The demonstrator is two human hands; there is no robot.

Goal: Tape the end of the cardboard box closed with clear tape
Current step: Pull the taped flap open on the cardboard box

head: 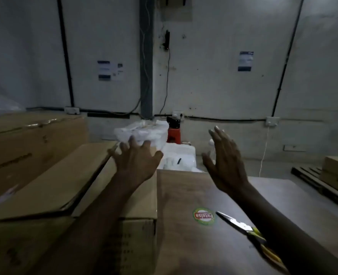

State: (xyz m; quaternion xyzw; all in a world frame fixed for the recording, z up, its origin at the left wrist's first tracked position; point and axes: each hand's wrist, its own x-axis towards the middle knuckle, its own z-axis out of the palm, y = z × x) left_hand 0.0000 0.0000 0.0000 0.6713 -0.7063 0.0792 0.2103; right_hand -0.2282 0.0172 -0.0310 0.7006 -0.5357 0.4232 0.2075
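Left hand (133,159): fingers spread, empty, over the far end of the cardboard box (112,195).
Right hand (224,159): fingers apart, empty, raised above the table (204,191).
Box: lower left, one flap open.
Knife (241,225): on the table, partly under the right forearm.

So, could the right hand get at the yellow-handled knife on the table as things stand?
Probably yes. The right hand is open and empty, raised over the table's far part. The knife lies nearer the person, its handle partly under that forearm, nothing on top of it; the hand must draw back.
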